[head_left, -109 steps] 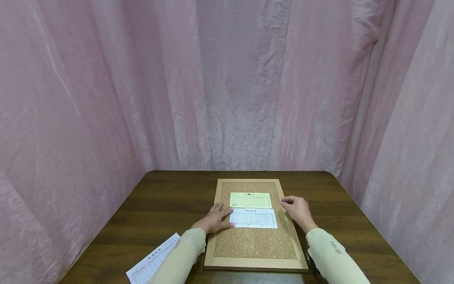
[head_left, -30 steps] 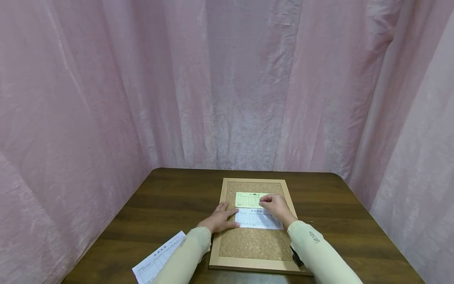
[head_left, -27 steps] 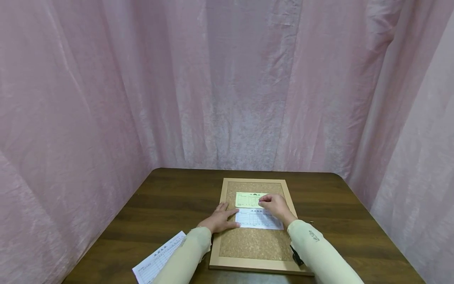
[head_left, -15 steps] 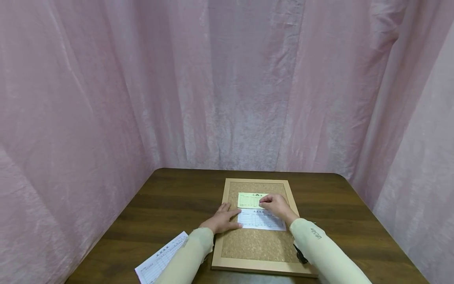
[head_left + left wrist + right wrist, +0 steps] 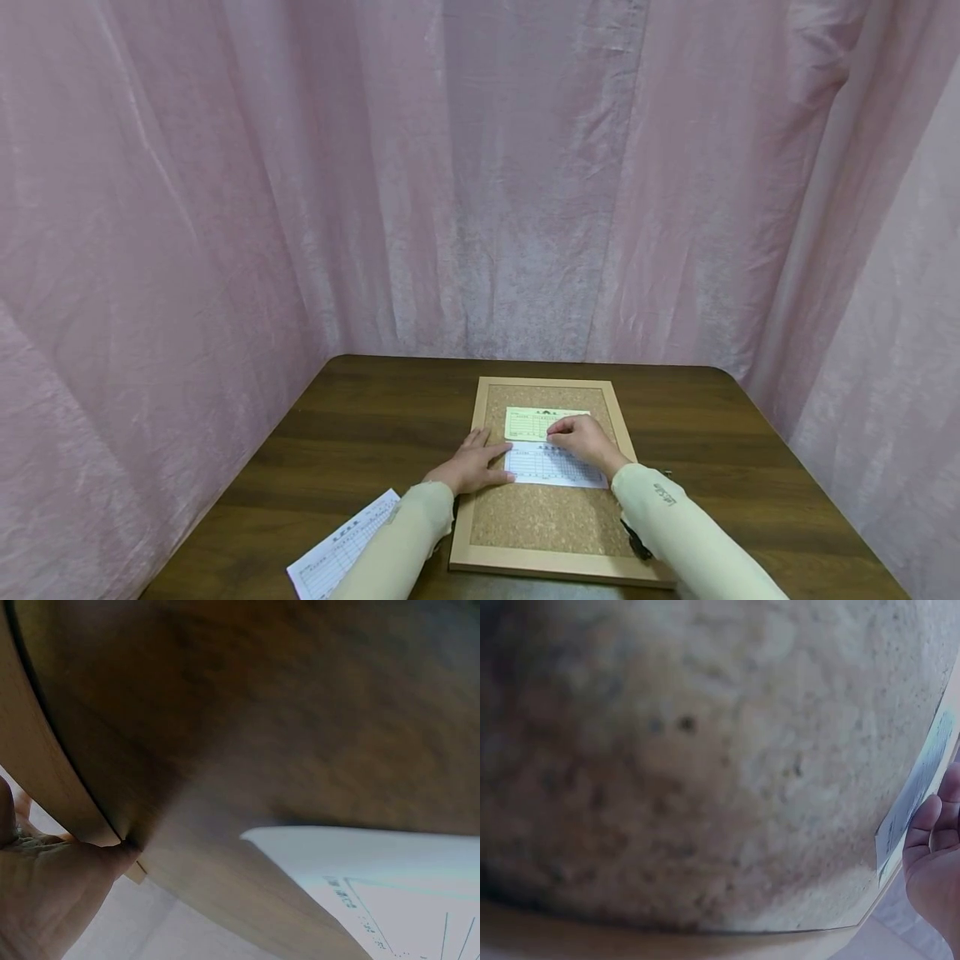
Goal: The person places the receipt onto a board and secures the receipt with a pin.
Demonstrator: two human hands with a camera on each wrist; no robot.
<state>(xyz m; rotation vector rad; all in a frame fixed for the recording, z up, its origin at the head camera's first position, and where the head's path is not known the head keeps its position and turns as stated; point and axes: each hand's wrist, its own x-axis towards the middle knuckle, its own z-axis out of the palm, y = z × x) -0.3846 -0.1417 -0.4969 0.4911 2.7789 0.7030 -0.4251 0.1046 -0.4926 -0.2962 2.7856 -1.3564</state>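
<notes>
A wood-framed cork board (image 5: 543, 521) lies on the table with two printed slips on it. The yellow slip (image 5: 525, 423) is above the white slip (image 5: 555, 465). My left hand (image 5: 468, 468) rests across the board's left frame, fingers spread, with thumb and fingertip on the white slip's left edge. Over the slips, my right hand (image 5: 588, 442) has thumb and index finger pinched together at the yellow slip's lower edge. The small purple pin between them is almost wholly hidden by the fingertips. In the right wrist view, the right hand (image 5: 937, 862) is beside the white slip (image 5: 911, 799).
Another white printed slip (image 5: 341, 546) lies slanted on the dark wooden table (image 5: 375, 417), partly under the left sleeve (image 5: 401, 533). A tiny object (image 5: 667, 473) is just right of the board, by the right sleeve (image 5: 675, 517). Pink curtains (image 5: 525, 183) surround the table.
My right hand has moved left from the board's right frame onto the slips, carrying the purple pin, and its fingers have since dipped slightly. The left hand holds its place on the board.
</notes>
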